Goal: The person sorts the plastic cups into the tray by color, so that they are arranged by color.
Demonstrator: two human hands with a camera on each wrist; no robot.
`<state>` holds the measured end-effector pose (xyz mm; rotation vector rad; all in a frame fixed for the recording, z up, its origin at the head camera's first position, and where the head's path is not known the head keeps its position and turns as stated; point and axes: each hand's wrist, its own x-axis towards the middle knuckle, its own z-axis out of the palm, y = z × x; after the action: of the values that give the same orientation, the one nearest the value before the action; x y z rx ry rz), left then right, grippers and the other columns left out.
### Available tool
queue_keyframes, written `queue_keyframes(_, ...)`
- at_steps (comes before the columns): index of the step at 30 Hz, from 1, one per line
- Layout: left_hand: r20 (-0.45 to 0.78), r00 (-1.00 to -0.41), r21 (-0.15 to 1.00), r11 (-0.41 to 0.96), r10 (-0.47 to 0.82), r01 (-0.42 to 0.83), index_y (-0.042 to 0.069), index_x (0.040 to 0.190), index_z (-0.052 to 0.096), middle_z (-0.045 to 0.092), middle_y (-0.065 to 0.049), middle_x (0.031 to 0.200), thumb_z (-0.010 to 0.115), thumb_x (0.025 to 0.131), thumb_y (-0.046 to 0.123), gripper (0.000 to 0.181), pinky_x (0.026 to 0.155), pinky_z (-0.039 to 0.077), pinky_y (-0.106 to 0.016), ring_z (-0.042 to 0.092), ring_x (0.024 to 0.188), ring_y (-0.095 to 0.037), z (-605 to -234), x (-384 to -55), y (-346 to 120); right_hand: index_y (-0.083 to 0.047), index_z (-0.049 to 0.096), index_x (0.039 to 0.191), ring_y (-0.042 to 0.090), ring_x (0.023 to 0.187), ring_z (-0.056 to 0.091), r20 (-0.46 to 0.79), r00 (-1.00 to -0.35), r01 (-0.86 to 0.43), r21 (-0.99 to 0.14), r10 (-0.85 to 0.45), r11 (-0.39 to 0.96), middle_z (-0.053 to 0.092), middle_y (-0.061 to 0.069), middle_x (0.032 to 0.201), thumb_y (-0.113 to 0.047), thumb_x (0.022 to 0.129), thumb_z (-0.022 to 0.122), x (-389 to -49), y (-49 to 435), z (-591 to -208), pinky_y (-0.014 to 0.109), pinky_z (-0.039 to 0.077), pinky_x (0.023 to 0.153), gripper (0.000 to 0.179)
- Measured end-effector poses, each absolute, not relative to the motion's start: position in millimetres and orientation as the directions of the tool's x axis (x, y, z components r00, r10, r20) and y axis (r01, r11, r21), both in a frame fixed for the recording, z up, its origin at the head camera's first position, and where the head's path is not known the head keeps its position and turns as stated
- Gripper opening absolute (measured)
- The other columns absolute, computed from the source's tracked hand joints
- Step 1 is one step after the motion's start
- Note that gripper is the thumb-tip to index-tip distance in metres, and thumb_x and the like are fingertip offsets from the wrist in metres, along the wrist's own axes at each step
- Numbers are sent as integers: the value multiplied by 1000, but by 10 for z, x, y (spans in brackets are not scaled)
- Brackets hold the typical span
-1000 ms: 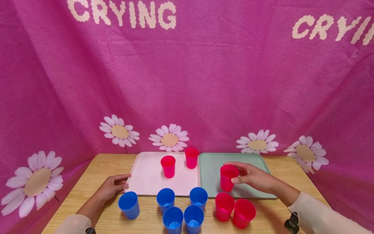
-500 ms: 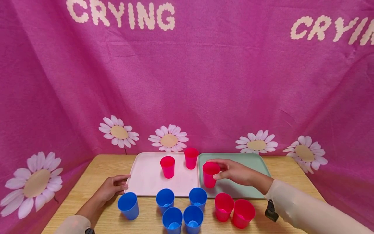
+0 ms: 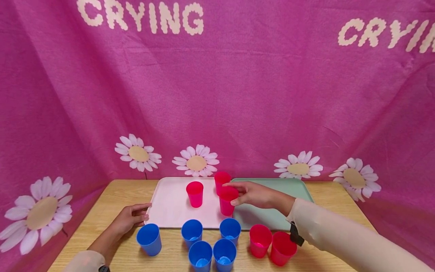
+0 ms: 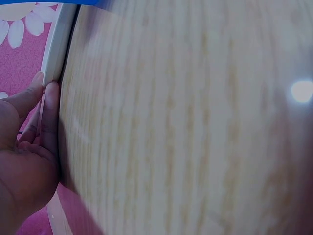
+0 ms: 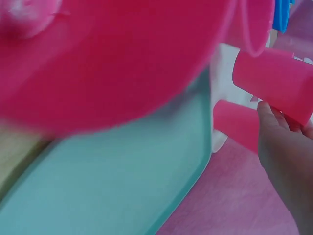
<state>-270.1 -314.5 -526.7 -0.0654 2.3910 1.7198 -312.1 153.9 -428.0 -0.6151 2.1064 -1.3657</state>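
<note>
My right hand (image 3: 255,194) grips a red cup (image 3: 227,206) between thumb and fingers, over the right part of the pink tray (image 3: 170,204). In the right wrist view the fingers lie along this cup's (image 5: 274,81) side. Just behind it stands another red cup (image 3: 221,179), partly hidden. A further red cup (image 3: 195,194) stands upright to the left on the tray. My left hand (image 3: 127,219) rests at the tray's left edge with fairly straight fingers; in the left wrist view its fingertips touch the rim (image 4: 56,54).
The green tray (image 3: 275,217) adjoins the pink one on the right. Several blue cups stand along the front, one blue cup (image 3: 149,240) close to my left hand. Two red cups, one the nearer-left cup (image 3: 260,241), stand at front right, below my right forearm.
My right hand has carried the red cup leftward from over the green tray to over the pink tray. The left hand and the standing cups keep their places.
</note>
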Motion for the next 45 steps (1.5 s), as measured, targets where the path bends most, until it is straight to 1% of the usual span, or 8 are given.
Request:
queue_keyframes(3, -190, -980, 930, 332, 67, -157, -8, 146, 49, 68, -10, 100, 66, 95, -8, 54, 73, 63, -27, 68, 85, -14, -5253, -2699, -3131, -14, 47, 155, 26, 127, 56, -206, -739, -70, -923, -642, 377, 59, 11, 141, -15, 92, 78, -3140, 1414, -4272, 58, 52, 103, 70)
queue_keyframes(7, -207, -978, 919, 349, 30, -184, -6, 146, 52, 70, -10, 105, 66, 95, -8, 53, 73, 63, -28, 68, 86, -14, -5246, -2703, -3116, -14, 49, 153, 25, 125, 58, -219, -730, -53, -926, -647, 373, 61, 10, 138, -13, 90, 79, -3140, 1258, -4276, 56, 53, 103, 70)
queue_keyframes(14, -186, -978, 940, 307, 91, -150, -11, 147, 47, 64, -9, 99, 66, 95, -8, 55, 73, 62, -25, 67, 85, -12, -5249, -2691, -3128, -16, 53, 151, 27, 129, 55, -232, -735, -55, -916, -637, 397, 60, 10, 139, -12, 87, 81, -3120, 1069, -4324, 55, 54, 101, 70)
queue_keyframes(22, -181, -981, 938, 314, 76, -149, -10, 146, 48, 65, -9, 101, 65, 96, -8, 53, 74, 62, -26, 67, 85, -13, -5261, -2692, -3134, -12, 55, 148, 25, 125, 58, -250, -707, -35, -922, -662, 386, 63, 8, 133, -8, 87, 80, -3108, 877, -4358, 55, 55, 100, 66)
queue_keyframes(25, -180, -981, 935, 322, 77, -147, -10, 146, 49, 67, -9, 101, 66, 96, -7, 53, 73, 63, -27, 68, 85, -13, -5257, -2693, -3133, -12, 56, 148, 27, 128, 56, -255, -707, -43, -916, -660, 400, 62, 9, 135, -7, 86, 81, -3097, 830, -4359, 55, 56, 99, 66)
queue_keyframes(31, -176, -981, 937, 320, 86, -140, -10, 146, 48, 66, -8, 99, 67, 95, -7, 54, 73, 62, -26, 68, 85, -12, -5258, -2693, -3137, -16, 57, 147, 35, 135, 49, -271, -733, -54, -891, -624, 451, 58, 12, 142, -6, 84, 83, -3062, 776, -4362, 53, 58, 95, 70)
queue_keyframes(36, -175, -981, 937, 319, 87, -139, -10, 146, 48, 67, -8, 99, 66, 96, -7, 53, 72, 62, -26, 68, 85, -12, -5252, -2696, -3137, -16, 57, 148, 37, 136, 49, -273, -735, -59, -886, -621, 459, 57, 12, 142, -5, 83, 84, -3040, 758, -4394, 54, 59, 93, 71)
queue_keyframes(45, -200, -979, 922, 346, 36, -175, -7, 145, 52, 68, -8, 102, 66, 96, -7, 52, 73, 63, -28, 68, 86, -14, -5258, -2709, -3113, -17, 55, 149, 41, 139, 46, -261, -742, -80, -880, -617, 469, 56, 12, 145, -5, 83, 84, -3025, 745, -4418, 54, 59, 93, 73)
